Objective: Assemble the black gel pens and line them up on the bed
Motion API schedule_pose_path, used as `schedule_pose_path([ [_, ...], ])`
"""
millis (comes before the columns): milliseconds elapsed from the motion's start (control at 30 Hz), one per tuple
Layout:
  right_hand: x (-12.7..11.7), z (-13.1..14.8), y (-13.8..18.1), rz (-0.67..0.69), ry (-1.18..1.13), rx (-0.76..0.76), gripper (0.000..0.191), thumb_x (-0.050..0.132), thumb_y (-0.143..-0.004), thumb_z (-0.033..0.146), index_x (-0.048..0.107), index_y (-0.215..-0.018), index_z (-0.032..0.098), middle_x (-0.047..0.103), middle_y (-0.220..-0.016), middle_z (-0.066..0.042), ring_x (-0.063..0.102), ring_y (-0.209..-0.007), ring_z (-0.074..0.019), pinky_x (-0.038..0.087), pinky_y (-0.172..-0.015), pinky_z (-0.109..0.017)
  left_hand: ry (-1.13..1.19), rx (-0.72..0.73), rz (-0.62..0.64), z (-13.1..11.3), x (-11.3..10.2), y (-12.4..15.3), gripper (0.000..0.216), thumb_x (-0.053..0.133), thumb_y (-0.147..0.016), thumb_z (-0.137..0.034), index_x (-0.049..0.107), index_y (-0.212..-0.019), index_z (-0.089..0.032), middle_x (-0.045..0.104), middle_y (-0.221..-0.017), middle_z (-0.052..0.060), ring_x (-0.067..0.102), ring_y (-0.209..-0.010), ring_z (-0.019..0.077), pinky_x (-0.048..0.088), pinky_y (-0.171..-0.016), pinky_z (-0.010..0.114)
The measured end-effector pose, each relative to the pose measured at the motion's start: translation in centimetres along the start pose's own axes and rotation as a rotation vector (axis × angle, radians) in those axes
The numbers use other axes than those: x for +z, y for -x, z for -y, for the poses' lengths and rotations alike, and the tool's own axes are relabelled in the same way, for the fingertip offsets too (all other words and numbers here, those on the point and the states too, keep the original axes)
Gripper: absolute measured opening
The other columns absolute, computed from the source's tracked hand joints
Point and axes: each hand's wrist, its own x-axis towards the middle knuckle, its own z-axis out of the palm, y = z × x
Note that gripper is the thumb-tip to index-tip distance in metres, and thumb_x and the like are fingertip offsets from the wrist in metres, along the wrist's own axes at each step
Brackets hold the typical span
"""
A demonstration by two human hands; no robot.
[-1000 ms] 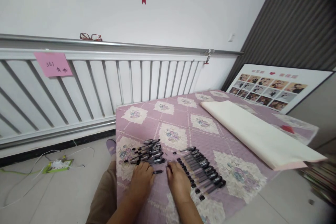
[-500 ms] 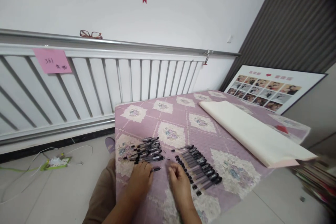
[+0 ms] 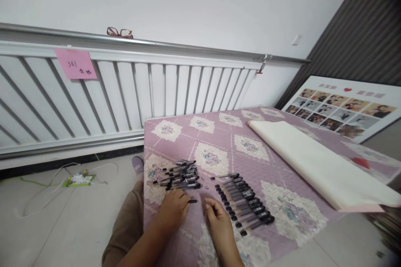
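My left hand [image 3: 174,208] rests at the table's near left, fingers curled around a pen [image 3: 193,201] whose black end with a thin tip points right. Just across from that tip, my right hand [image 3: 219,222] has thumb and forefinger pinched together. Something tiny seems to be between them, too small to name. Beyond my left hand lies a loose pile of black-and-clear gel pens [image 3: 184,175]. To the right of my right hand, a row of similar pens [image 3: 247,202] lies side by side. A small loose piece [image 3: 206,187] sits on the cloth between pile and row.
A purple floral cloth [image 3: 216,131] covers the table. A large cream sheet [image 3: 316,162] lies folded at right, with a photo board [image 3: 341,104] behind it. The white radiator [image 3: 140,91] runs along the wall. A power strip [image 3: 79,180] with cables lies on the floor.
The whole view has shifted, so things appear further right. My right hand has come slightly nearer to me, its pinched fingers level with the pen tip. My left hand keeps the pen.
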Motion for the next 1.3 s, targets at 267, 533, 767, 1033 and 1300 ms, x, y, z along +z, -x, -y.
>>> schedule_pose_path([
  [267,0.4,-0.5,-0.1,0.079,-0.022,0.008,0.024,0.056,-0.077,0.036,0.067,-0.090,0.018,0.071,-0.091,-0.007,0.065,-0.087,-0.0219,0.050,-0.082,-0.032,0.002,0.037,0.034,-0.3,-0.6,-0.1,0.018,0.045,-0.093,-0.023,0.062,-0.098,-0.026,0.062,-0.097,0.001,0.051,-0.097,0.0182,0.032,-0.089,0.034],
  [533,0.1,0.9,0.3,0.232,-0.036,-0.018,0.016,0.058,-0.078,0.033,0.067,-0.082,0.020,0.069,-0.080,-0.004,0.063,-0.079,-0.0201,0.048,-0.075,-0.028,-0.015,0.073,0.113,0.2,-0.4,-0.4,0.017,0.045,-0.093,-0.027,0.062,-0.100,-0.027,0.062,-0.100,0.000,0.051,-0.097,0.0183,0.030,-0.089,0.035],
  [767,0.1,0.3,0.2,0.226,-0.098,0.027,0.019,0.060,-0.076,0.034,0.063,-0.088,0.020,0.066,-0.075,-0.001,0.060,-0.073,-0.0183,0.047,-0.068,-0.027,0.014,0.090,0.172,0.2,-0.6,-0.4,0.017,0.046,-0.093,-0.026,0.061,-0.101,-0.025,0.061,-0.101,0.001,0.052,-0.098,0.0183,0.032,-0.088,0.034],
  [1033,-0.3,0.9,0.4,0.252,-0.034,0.011,0.012,0.058,-0.075,0.031,0.064,-0.077,0.020,0.061,-0.070,0.000,0.056,-0.068,-0.0164,0.043,-0.065,-0.024,0.054,0.088,0.170,0.3,-0.6,-0.5,0.016,0.048,-0.091,-0.022,0.061,-0.100,-0.024,0.060,-0.101,0.000,0.051,-0.098,0.0170,0.034,-0.088,0.030],
  [1300,-0.1,1.1,0.3,0.249,0.040,-0.018,0.016,0.057,-0.076,0.034,0.065,-0.075,0.020,0.064,-0.070,-0.001,0.057,-0.068,-0.0173,0.044,-0.065,-0.025,0.068,0.084,0.165,0.5,-0.2,-0.4,0.017,0.045,-0.092,-0.022,0.061,-0.099,-0.023,0.060,-0.100,0.002,0.051,-0.098,0.0174,0.036,-0.089,0.031],
])
